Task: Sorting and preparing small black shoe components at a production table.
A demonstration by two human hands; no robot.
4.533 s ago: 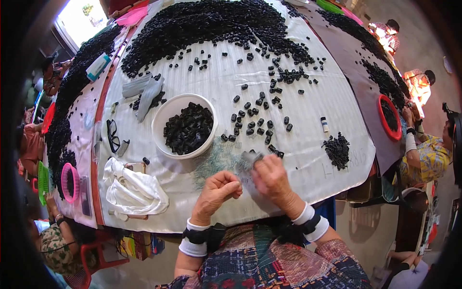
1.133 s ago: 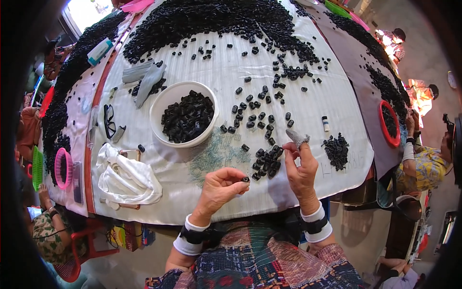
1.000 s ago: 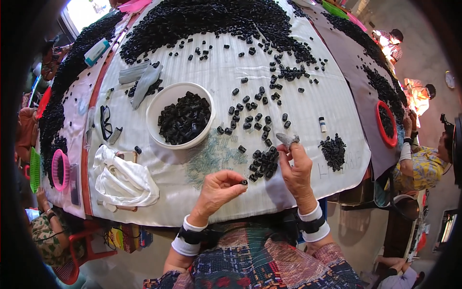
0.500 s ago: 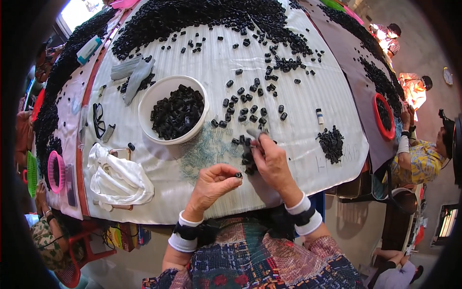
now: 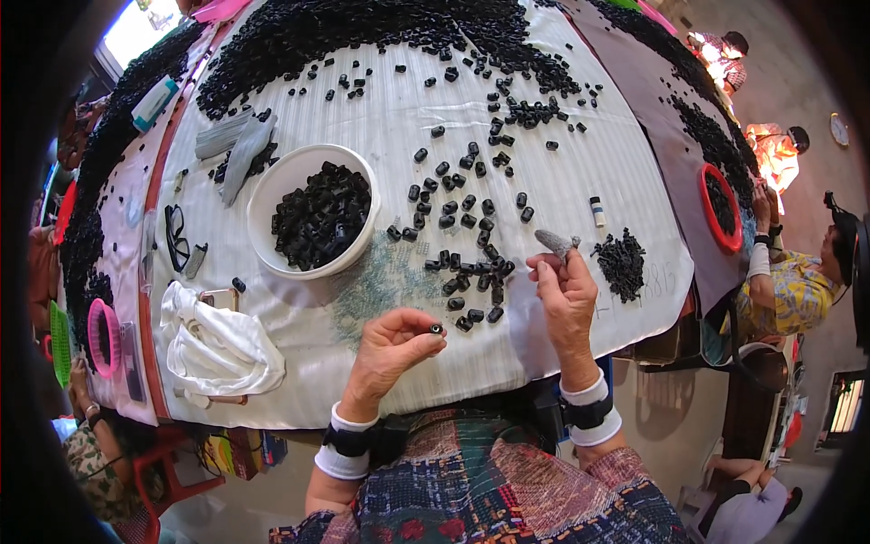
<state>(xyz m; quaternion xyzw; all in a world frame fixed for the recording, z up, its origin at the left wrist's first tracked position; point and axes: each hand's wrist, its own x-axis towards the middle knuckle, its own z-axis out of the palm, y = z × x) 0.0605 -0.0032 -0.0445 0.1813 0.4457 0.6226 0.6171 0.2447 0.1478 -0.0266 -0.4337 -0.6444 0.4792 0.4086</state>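
Observation:
My left hand (image 5: 395, 355) pinches a small black cylindrical part (image 5: 436, 329), its hollow end showing, between thumb and fingertips above the near edge of the white-covered table. To the right is my right hand (image 5: 569, 295), with a grey finger cover (image 5: 555, 243) on one finger. Its thumb and covered fingertip are apart, and I see nothing between them. It is just left of a pile of tiny black pieces (image 5: 620, 265). Between and beyond the hands lie loose black cylindrical parts (image 5: 468, 220). A white bowl (image 5: 256, 210) full of such parts stands left of these.
A huge heap of black parts (image 5: 362, 27) covers the far side. Clear bits (image 5: 372, 286) are scattered beside the bowl. At left are a white cloth (image 5: 222, 349), glasses (image 5: 177, 236) and grey cloth strips (image 5: 245, 159). A small bottle (image 5: 597, 211) stands right. Other people sit around.
My right hand has moved right, from the near cluster of black parts to beside the pile of tiny pieces. My left hand still holds its part, slightly further left.

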